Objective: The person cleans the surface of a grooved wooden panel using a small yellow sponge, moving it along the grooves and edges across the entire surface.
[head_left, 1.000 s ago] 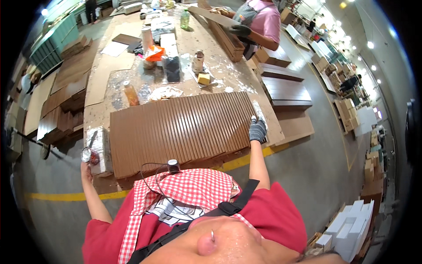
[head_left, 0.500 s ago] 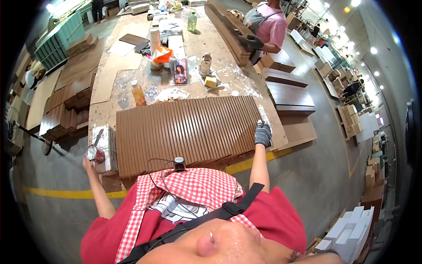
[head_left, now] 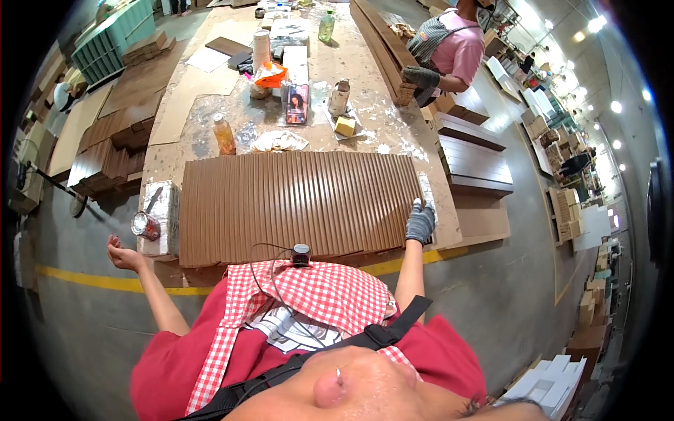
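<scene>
A row of brown wooden strips lies packed side by side across the near end of the workbench. Its right end meets my right hand, in a grey glove with pale fingertips; the fingers stretch forward along the last strips. My left hand, bare and palm up, hangs off the bench's left edge with loosely bent fingers and nothing in it. Just beyond it, apart from the fingers, stands a small metal can on a white-smeared block. A flat dark tool, perhaps a scraper or brush, lies on that block.
Beyond the strips are an amber bottle, a crumpled cloth, a phone, a yellow sponge and an orange bag. Long brown boards line the bench's right side, beside a co-worker. Stacked panels stand left.
My left hand has let go of the can and drawn back toward me, off the bench. The right hand stays at the strips' right end. The view has shifted slightly.
</scene>
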The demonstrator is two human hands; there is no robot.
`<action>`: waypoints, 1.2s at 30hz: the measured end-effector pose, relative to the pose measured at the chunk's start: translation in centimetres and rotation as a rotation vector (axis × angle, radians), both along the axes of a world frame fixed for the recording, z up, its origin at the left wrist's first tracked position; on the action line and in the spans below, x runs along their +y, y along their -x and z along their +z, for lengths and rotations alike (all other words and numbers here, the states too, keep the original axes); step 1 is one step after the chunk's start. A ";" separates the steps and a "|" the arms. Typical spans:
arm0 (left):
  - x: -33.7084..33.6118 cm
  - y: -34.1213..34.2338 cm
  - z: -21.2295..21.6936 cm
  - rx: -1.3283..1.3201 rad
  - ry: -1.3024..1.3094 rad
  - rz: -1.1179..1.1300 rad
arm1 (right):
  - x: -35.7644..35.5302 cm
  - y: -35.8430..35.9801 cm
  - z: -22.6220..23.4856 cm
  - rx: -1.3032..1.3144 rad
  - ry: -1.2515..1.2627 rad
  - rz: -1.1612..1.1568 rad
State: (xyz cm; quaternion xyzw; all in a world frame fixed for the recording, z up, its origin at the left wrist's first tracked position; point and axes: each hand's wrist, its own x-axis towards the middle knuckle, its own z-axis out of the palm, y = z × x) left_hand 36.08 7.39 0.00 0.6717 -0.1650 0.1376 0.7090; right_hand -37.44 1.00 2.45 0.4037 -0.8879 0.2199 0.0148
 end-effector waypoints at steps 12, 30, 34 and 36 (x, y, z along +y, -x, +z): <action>-7.6 18.3 0.6 -0.109 -0.470 -0.765 | -0.8 2.4 0.6 -0.047 0.031 0.199; -8.0 32.0 0.7 -0.644 -1.299 -0.553 | -5.5 -2.4 1.1 0.317 -0.223 0.809; -8.4 32.7 0.8 -0.638 -1.269 -0.554 | -7.2 -2.0 0.8 0.315 -0.211 0.808; -8.1 32.7 0.8 -0.645 -1.238 -0.550 | -8.9 -2.2 0.4 0.297 -0.260 0.815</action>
